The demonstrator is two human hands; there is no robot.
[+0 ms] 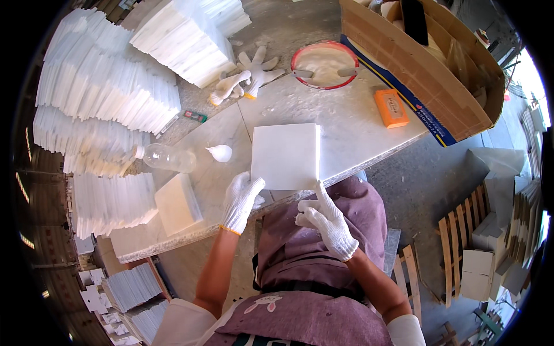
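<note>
A small stack of square white stone tiles (285, 157) lies on the marble slab table (271, 104) right in front of me. My left hand (241, 199), in a white knit glove, is beside the stack's near left corner, fingers apart and thumb toward the tile. My right hand (328, 219), gloved the same way, points its index finger at the near right corner, its tip at or just touching the edge. The other right fingers are loosely bent with nothing in them. Left of the stack sit a white squeeze bulb (219, 153) and a clear plastic bottle (168, 158) on its side.
Tall rows of white tiles (109, 75) line the left, with a few more tiles (178, 205) nearer. Spare gloves (258, 69), a red-rimmed bowl of white powder (324, 63), an orange box (391, 108) and a large cardboard box (427, 63) stand farther off. Wooden pallets (461, 230) are at right.
</note>
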